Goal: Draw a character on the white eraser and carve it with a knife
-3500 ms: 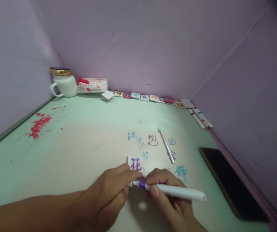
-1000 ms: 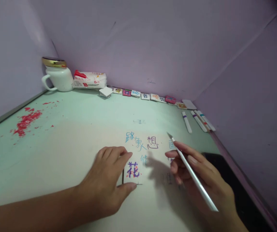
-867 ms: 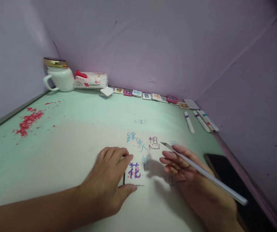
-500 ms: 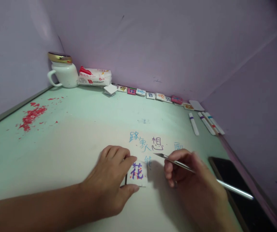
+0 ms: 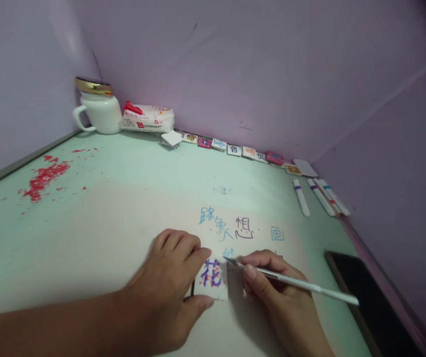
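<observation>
A small white square tile (image 5: 213,290) lies on the table, marked with a purple character and red specks. My left hand (image 5: 175,282) grips it from the left, index finger at the upper edge and thumb at the lower one. A dark strip runs along the tile's left side, partly covered by that hand. Pinched like a pen in my right hand (image 5: 272,282) is a slim silver craft knife (image 5: 302,282). Its pointed blade is over the tile's upper right corner; I cannot tell whether it touches.
Handwritten characters (image 5: 243,228) mark the table beyond the tile. A phone (image 5: 369,297) lies at right, with several markers (image 5: 301,198) behind it. Along the back wall stand lettered tiles (image 5: 234,149), a tissue pack (image 5: 149,118) and a lidded white mug (image 5: 101,113). Red shavings (image 5: 45,181) are scattered at left.
My right hand has brought the knife left and down, so its blade tip is now at the tile's upper right corner. The left hand keeps its hold; the view has shifted slightly.
</observation>
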Available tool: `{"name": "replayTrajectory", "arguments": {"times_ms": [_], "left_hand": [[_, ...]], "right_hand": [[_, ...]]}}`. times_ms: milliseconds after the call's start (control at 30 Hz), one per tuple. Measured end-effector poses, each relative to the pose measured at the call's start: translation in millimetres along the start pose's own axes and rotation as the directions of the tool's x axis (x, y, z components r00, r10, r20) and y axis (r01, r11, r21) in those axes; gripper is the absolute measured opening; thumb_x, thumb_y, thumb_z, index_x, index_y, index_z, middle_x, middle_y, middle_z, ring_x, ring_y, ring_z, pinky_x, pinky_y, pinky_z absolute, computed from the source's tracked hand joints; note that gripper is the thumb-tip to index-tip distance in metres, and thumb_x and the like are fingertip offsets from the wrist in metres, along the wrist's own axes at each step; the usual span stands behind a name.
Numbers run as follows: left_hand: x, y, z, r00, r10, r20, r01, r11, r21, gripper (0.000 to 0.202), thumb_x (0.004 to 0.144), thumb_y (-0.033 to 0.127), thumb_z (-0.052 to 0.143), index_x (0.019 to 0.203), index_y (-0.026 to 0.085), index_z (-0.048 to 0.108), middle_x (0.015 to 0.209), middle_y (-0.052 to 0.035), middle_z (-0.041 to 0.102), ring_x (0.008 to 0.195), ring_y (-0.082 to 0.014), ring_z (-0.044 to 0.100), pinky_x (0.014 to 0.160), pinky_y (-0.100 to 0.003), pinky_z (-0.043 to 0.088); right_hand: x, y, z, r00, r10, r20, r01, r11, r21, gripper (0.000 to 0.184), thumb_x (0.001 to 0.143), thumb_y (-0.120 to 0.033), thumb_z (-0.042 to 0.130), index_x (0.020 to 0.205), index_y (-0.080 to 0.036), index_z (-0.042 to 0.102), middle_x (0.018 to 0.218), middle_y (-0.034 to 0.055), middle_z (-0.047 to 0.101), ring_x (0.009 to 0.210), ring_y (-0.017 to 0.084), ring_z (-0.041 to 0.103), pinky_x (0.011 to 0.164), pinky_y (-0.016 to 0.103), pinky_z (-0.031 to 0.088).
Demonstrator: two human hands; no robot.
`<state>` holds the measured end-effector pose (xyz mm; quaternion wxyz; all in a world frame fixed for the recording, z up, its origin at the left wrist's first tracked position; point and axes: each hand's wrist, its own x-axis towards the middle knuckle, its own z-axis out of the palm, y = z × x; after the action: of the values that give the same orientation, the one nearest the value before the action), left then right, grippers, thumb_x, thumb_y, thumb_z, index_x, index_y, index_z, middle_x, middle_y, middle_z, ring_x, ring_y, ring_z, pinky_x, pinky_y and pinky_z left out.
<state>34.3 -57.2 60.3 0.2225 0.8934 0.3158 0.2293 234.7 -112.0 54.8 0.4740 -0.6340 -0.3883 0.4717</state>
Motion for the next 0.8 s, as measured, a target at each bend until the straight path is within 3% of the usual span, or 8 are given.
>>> {"name": "replayTrajectory", "arguments": {"times_ms": [167,467,667,800], "left_hand": [[0.4,2.2,0.1,1.0,-0.016,-0.007,0.016,1.0,-0.001,0.037,0.073,0.016,0.06,0.109,0.018,0.052,0.1,-0.0088,0.053,0.092,-0.0267,0.046,0.083,-0.048,0.037],[2.0,2.7,-1.3,1.0,-0.014,0.014,0.014,1.0,-0.007,0.034,0.073,0.018,0.06,0.106,0.016,0.054,0.098,-0.0092,0.053,0.09,-0.0266,0.046,0.083,-0.049,0.036],[1.3,-0.1,-1.4,0.999,-0.002,0.037,0.002,1.0,0.003,0.034,0.075,0.021,0.061,0.108,0.018,0.052,0.1,-0.009,0.052,0.092,-0.0269,0.045,0.083,-0.048,0.036],[1.7,-1.1,-1.8,0.999,0.008,0.045,-0.009,1.0,0.003,0.032,0.076,0.022,0.06,0.106,0.018,0.052,0.102,-0.0096,0.052,0.095,-0.0276,0.045,0.086,-0.049,0.035]], "right_hand": [[-1.0,4.7,5.2,0.998,-0.058,0.014,0.056,0.994,0.09,0.028,0.082,-0.048,0.062,0.076,-0.02,0.06,0.054,-0.0031,0.051,0.049,0.009,0.044,0.047,0.02,0.032],[0.2,9.5,1.0,0.992,-0.095,0.085,0.095,0.995,0.001,0.023,0.085,-0.045,0.059,0.082,-0.022,0.06,0.057,-0.0038,0.046,0.053,0.009,0.039,0.049,0.021,0.029],[2.4,13.2,2.4,0.99,-0.142,0.012,0.142,0.99,0.027,0.023,0.088,-0.045,0.055,0.082,-0.023,0.058,0.058,-0.004,0.046,0.05,0.009,0.038,0.045,0.021,0.025],[0.5,10.0,3.9,0.995,-0.095,0.028,0.094,0.995,0.037,0.024,0.086,-0.047,0.058,0.085,-0.022,0.058,0.059,-0.0041,0.046,0.051,0.009,0.038,0.046,0.023,0.025]]}}
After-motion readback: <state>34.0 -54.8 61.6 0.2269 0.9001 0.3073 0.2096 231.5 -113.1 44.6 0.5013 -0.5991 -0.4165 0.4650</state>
